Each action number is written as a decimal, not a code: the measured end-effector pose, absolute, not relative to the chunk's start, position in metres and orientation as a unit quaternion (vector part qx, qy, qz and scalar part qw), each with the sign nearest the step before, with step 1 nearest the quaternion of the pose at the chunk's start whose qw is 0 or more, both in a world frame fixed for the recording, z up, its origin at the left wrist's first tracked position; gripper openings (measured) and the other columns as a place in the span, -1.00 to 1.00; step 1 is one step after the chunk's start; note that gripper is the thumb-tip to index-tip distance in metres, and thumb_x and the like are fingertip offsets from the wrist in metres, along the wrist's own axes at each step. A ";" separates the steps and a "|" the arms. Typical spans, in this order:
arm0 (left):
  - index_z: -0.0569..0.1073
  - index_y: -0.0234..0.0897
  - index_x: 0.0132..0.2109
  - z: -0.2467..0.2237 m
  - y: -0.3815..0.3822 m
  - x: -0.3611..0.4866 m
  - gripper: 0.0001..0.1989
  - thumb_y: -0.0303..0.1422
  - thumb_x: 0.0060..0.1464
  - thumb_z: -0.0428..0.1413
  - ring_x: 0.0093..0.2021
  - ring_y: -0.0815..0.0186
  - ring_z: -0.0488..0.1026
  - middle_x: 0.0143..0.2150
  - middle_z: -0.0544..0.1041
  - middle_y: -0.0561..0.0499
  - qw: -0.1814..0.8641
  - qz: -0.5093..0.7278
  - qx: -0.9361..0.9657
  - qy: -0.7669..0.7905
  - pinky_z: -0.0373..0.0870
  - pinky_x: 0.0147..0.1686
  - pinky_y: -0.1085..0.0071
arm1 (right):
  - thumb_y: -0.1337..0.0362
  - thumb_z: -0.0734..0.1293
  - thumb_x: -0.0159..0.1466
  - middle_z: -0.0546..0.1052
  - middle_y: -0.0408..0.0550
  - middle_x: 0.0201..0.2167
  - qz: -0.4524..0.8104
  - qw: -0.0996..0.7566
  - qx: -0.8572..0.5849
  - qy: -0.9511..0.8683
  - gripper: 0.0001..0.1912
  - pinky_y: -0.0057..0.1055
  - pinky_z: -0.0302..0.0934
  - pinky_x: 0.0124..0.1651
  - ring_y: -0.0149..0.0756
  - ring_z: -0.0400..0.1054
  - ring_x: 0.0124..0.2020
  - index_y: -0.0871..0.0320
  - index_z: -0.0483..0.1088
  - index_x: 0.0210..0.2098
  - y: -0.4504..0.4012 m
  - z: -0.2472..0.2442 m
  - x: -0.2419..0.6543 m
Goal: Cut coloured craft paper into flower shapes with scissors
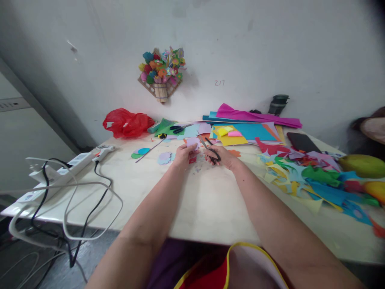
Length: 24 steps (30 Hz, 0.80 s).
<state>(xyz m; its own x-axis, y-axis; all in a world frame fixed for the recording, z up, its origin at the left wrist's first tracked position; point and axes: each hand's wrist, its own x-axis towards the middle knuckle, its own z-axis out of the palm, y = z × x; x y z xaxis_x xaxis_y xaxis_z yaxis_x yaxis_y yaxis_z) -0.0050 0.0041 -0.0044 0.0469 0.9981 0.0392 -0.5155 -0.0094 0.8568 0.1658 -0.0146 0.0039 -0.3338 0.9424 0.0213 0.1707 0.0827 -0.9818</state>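
Observation:
My left hand (185, 154) pinches a small piece of lilac paper (193, 142) above the middle of the table. Just right of it, my right hand (221, 155) is closed around the black handles of a pair of scissors (207, 147). The blades point up and away, parted, beside the paper and apart from it. Tiny scraps lie on the table between my hands. Left of my left hand are scalloped pale purple and blue paper shapes (165, 158). An orange paper flower shape (235, 153) lies just beyond my right wrist.
Coloured sheets (255, 131) are stacked at the back right. Paper offcuts (300, 176) cover the right side, near a dark phone (302, 142) and a mango (362, 165). A red plastic bag (128, 123), more scissors (178, 129) and a power strip (75, 164) with cables stand left.

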 end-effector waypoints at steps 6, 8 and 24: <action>0.46 -0.38 -0.41 -0.005 0.004 -0.004 -0.76 -0.48 -0.27 0.35 -0.58 0.46 0.40 -0.53 0.48 0.04 0.613 0.608 0.386 0.323 0.42 -0.43 0.49 | 0.13 0.33 0.17 0.44 -0.18 -0.61 0.514 0.372 -0.425 -0.645 -0.78 -0.60 -0.07 -0.74 -0.49 0.29 -0.67 0.16 0.32 -0.41 -0.017 0.003 0.164; 0.47 -0.39 -0.39 -0.003 0.002 -0.003 -0.76 -0.48 -0.27 0.34 -0.55 0.44 0.42 -0.50 0.50 0.01 0.617 0.609 0.384 0.319 0.43 -0.42 0.47 | 0.13 0.32 0.18 0.43 -0.19 -0.62 0.512 0.373 -0.425 -0.647 -0.79 -0.61 -0.08 -0.74 -0.50 0.29 -0.67 0.16 0.33 -0.40 -0.018 0.004 0.163; 0.43 -0.37 -0.45 -0.005 0.003 -0.002 -0.74 -0.52 -0.35 0.35 -0.48 0.39 0.45 -0.48 0.50 0.00 0.620 0.603 0.378 0.330 0.44 -0.36 0.41 | 0.14 0.35 0.17 0.42 -0.20 -0.64 0.513 0.368 -0.434 -0.642 -0.78 -0.62 -0.10 -0.75 -0.51 0.27 -0.69 0.18 0.33 -0.40 -0.019 0.006 0.163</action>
<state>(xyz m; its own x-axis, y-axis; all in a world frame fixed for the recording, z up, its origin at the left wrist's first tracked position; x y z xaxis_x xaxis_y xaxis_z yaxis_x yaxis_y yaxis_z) -0.0018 0.0030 -0.0046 0.0549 0.9974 0.0469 -0.4991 -0.0133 0.8664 0.1630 -0.0195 0.0058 -0.3523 0.9355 0.0260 0.1807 0.0952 -0.9789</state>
